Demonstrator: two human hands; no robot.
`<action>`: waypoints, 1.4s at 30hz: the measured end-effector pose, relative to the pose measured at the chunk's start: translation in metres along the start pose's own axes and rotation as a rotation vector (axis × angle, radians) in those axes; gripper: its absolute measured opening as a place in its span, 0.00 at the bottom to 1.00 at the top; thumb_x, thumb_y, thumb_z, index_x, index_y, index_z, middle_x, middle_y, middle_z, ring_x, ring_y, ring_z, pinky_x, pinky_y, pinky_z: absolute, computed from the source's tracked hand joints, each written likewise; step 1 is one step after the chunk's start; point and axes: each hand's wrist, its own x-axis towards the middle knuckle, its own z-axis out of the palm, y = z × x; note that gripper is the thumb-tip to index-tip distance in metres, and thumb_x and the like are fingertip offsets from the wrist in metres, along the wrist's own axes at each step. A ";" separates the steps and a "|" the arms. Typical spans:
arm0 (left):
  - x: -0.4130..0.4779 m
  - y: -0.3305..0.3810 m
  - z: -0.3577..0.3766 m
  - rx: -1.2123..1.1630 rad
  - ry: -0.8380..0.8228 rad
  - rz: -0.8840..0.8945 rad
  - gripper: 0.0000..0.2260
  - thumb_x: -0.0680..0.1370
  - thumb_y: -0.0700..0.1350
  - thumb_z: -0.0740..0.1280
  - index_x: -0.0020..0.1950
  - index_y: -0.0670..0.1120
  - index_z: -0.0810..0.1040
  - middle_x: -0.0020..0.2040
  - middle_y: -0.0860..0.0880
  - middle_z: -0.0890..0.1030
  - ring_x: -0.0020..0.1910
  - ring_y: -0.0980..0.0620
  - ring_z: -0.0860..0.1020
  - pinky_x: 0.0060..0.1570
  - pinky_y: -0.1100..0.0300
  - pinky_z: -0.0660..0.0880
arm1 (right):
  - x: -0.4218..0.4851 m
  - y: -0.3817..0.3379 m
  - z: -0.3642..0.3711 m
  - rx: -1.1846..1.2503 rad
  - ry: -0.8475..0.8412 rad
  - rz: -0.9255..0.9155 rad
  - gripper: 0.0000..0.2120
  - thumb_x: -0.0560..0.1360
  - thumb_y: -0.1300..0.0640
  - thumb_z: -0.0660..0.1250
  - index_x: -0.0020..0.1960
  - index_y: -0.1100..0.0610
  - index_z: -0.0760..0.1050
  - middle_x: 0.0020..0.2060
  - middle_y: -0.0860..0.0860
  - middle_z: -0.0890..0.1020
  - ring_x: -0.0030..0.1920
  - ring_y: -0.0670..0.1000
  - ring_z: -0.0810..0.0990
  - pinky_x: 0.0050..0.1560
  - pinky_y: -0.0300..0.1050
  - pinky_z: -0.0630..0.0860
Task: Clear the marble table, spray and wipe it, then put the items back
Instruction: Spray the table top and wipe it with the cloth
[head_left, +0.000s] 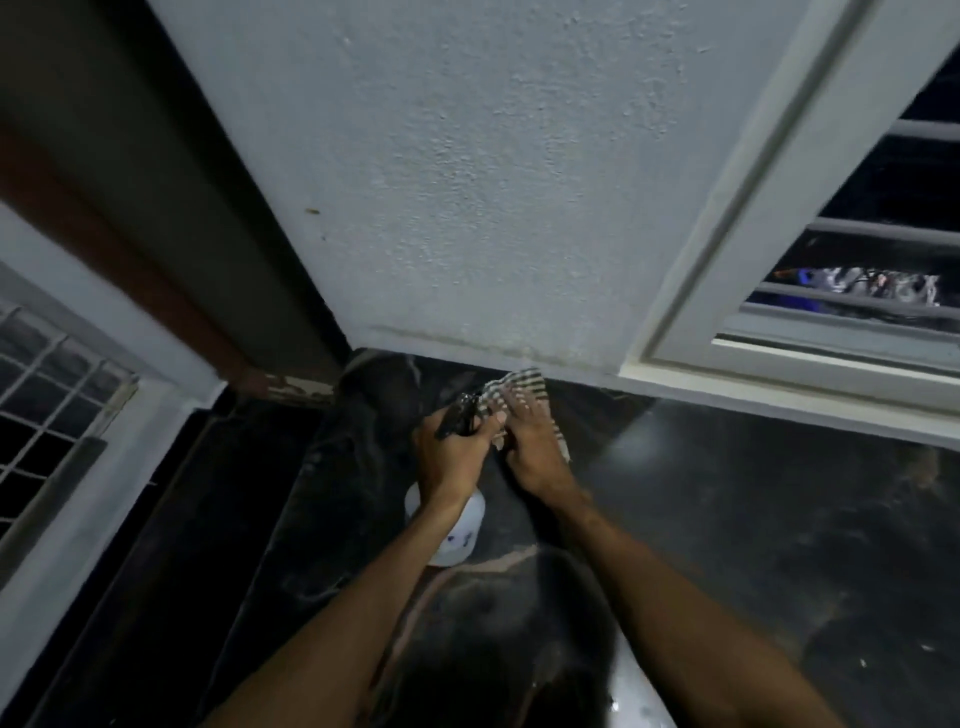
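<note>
Wiping looks to be the step in hand, at the far corner of the dark marble worktop (727, 493). Farthest left, a grilled window (47, 405) stands beyond the worktop's edge, well apart from the work. Next comes the left hand (449, 457), fingers curled round the black trigger head of a white spray bottle (460, 535). The bottle's body hangs below the wrist, and I cannot tell whether it touches the marble. Just beside it, the right hand (537, 452) lies flat, straight fingers pressing on a striped cloth (519, 387) bunched against the foot of the white wall (493, 182). Further right the marble runs dark and glossy under a barred window (857, 260).

To do this well, I judge the nozzle should point at the marble ahead of the cloth, not at the wall or the fingers, and the mist should be light. The flat palm should spread the cloth wider, then draw it in overlapping strokes from the wall seam outward to the right, where most of the surface lies. The bottle is best held clear of the stone so it neither drips nor knocks.
</note>
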 end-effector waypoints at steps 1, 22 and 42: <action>0.005 -0.006 -0.014 -0.010 0.014 -0.015 0.15 0.72 0.49 0.79 0.35 0.40 0.81 0.34 0.53 0.81 0.29 0.62 0.75 0.36 0.68 0.68 | 0.010 -0.001 0.002 -0.007 0.026 0.036 0.30 0.72 0.60 0.60 0.74 0.56 0.72 0.75 0.57 0.71 0.75 0.62 0.67 0.77 0.64 0.58; 0.024 -0.105 -0.191 -0.096 0.291 -0.170 0.15 0.68 0.50 0.82 0.33 0.43 0.80 0.32 0.50 0.83 0.35 0.51 0.83 0.39 0.54 0.80 | 0.089 -0.168 0.129 -0.109 -0.256 -0.270 0.25 0.76 0.57 0.57 0.72 0.57 0.74 0.74 0.58 0.72 0.76 0.62 0.66 0.77 0.61 0.57; -0.127 -0.060 -0.070 -0.003 0.136 -0.145 0.18 0.70 0.46 0.80 0.28 0.46 0.74 0.27 0.54 0.77 0.29 0.59 0.75 0.33 0.65 0.68 | -0.129 -0.025 -0.011 -0.059 -0.195 -0.181 0.33 0.68 0.64 0.57 0.73 0.56 0.73 0.76 0.56 0.69 0.79 0.58 0.63 0.81 0.56 0.54</action>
